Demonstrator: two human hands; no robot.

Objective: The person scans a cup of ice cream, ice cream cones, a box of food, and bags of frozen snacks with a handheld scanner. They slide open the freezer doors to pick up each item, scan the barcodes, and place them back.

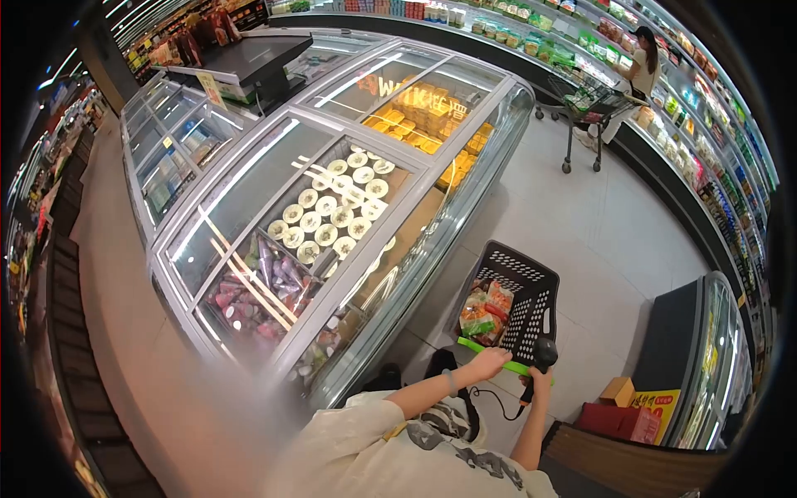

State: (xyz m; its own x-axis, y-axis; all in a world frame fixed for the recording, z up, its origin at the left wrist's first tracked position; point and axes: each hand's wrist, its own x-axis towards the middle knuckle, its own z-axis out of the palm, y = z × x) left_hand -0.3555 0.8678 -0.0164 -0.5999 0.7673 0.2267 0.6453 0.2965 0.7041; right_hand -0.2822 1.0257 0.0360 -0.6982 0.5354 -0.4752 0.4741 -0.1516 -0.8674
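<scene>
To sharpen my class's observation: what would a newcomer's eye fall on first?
Probably the big glass-topped freezer mid-picture, with rows of round tubs and bright yellow packs. Lower right, the person's left hand is on the green handle of a dark basket.

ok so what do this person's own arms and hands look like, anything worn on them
Both the left hand and right hand are bare, without gloves. A thin, pale grey-blue band circles the left wrist. The loose, cream-coloured fabric shirt has a short left sleeve, leaving the forearm uncovered, and a dark grey print on its front.
</scene>
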